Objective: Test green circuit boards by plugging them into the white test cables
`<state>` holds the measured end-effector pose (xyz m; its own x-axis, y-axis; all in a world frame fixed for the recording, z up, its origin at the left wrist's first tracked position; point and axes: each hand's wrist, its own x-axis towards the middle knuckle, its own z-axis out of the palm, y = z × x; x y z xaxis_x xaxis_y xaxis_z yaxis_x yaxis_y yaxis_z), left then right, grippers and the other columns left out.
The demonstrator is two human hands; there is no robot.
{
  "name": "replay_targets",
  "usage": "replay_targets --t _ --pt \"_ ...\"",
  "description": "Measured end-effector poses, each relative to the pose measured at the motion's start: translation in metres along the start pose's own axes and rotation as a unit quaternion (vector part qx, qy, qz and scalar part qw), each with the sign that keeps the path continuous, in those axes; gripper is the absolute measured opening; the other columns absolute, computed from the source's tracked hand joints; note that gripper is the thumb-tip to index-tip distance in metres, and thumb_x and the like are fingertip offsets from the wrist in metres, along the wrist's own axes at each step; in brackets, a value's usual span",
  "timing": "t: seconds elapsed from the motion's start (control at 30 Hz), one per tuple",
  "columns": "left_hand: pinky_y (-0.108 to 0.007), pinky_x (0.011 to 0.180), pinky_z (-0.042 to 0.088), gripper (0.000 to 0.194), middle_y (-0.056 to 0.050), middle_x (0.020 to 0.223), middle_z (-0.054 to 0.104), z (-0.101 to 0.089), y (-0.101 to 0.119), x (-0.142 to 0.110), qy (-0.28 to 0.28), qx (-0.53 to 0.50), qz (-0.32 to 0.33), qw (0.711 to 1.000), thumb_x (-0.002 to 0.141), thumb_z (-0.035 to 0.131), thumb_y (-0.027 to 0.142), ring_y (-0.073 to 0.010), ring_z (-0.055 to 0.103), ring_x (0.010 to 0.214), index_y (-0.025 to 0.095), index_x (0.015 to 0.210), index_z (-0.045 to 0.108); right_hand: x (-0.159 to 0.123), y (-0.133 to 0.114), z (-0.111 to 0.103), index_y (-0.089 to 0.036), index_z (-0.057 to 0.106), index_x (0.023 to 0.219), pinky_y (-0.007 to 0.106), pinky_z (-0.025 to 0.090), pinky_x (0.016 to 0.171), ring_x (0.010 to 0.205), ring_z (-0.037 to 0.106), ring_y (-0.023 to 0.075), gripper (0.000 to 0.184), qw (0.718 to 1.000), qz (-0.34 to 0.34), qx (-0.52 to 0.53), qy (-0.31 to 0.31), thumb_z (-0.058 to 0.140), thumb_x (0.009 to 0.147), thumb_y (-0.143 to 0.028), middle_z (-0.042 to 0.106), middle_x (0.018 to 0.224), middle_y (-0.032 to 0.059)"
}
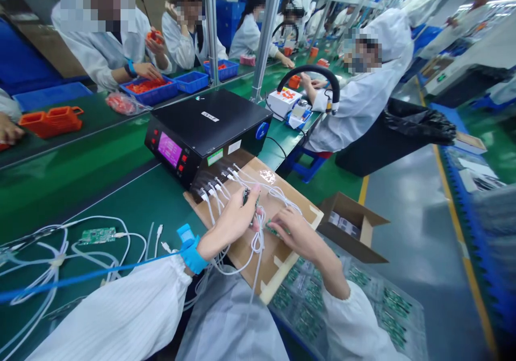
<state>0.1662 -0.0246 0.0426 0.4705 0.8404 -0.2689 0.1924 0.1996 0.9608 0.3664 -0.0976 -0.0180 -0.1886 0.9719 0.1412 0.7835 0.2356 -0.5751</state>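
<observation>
My left hand (237,210), with a blue wrist strap (192,249) behind it, is closed on a small dark-green circuit board (245,195) between thumb and fingers. To its right, my right hand (292,229) pinches the edge of another green circuit board (273,230), mostly hidden by the fingers. A bundle of white cables (258,240) hangs between both hands over a brown cardboard sheet (296,202). The cables' plugs sit in the side of a black tester box (207,122) with a lit purple screen (170,149).
On the green bench at left lie a circuit board (98,236) with a cable plugged in and tangled white cables (56,259). Below right are trays of circuit boards (310,296) and an open carton (352,224). Co-workers sit along the conveyor (108,146); a black bin (374,146) stands right.
</observation>
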Motion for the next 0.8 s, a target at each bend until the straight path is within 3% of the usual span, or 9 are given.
replay_targets --t 0.13,0.23,0.37,0.53,0.8 --pt "-0.026 0.055 0.053 0.047 -0.002 0.084 0.067 0.011 -0.008 0.004 -0.002 0.018 -0.009 1.000 0.101 0.045 0.067 -0.0129 0.066 0.054 0.021 0.094 0.048 0.006 0.000 -0.015 -0.022 0.057 0.087 0.030 0.044 0.064 0.066 0.052 0.0155 0.037 0.980 0.095 0.146 0.093 0.048 0.105 -0.053 0.058 0.073 -0.0004" --pt "-0.027 0.058 0.054 0.045 -0.002 0.084 0.065 0.025 -0.014 0.009 -0.001 0.032 0.003 0.999 0.102 0.044 0.066 -0.0145 0.067 0.059 0.021 0.097 0.049 0.016 -0.003 -0.021 -0.022 0.055 0.084 0.028 0.041 0.061 0.063 0.049 0.0131 0.042 0.954 0.102 0.251 0.128 0.052 0.103 -0.059 0.056 0.071 -0.0021" --pt "-0.029 0.060 0.053 0.048 0.001 0.073 0.063 0.040 -0.014 0.017 -0.006 0.031 0.034 0.999 0.101 0.041 0.069 -0.0163 0.065 0.060 0.022 0.095 0.049 0.031 -0.009 -0.018 -0.021 0.057 0.083 0.026 0.037 0.054 0.058 0.047 0.0109 0.044 0.923 0.114 0.349 0.117 0.057 0.099 -0.062 0.058 0.071 -0.0020" --pt "-0.027 0.056 0.046 0.046 0.004 0.064 0.059 0.041 -0.010 0.023 0.035 0.068 0.066 0.995 0.100 0.048 0.068 -0.0146 0.059 0.053 0.023 0.090 0.052 0.036 -0.015 -0.018 -0.021 0.058 0.080 0.026 0.037 0.050 0.051 0.048 0.0097 0.045 0.897 0.116 0.411 0.114 0.062 0.096 -0.063 0.057 0.067 -0.0032" --pt "-0.029 0.070 0.046 0.050 0.001 0.068 0.067 0.039 -0.011 0.024 0.010 0.123 0.117 0.985 0.104 0.043 0.063 -0.0160 0.064 0.067 0.021 0.080 0.058 0.032 -0.002 -0.016 -0.022 0.058 0.078 0.032 0.051 0.073 0.068 0.063 0.0163 0.041 0.884 0.085 0.459 0.031 0.049 0.103 -0.053 0.063 0.071 -0.0002"
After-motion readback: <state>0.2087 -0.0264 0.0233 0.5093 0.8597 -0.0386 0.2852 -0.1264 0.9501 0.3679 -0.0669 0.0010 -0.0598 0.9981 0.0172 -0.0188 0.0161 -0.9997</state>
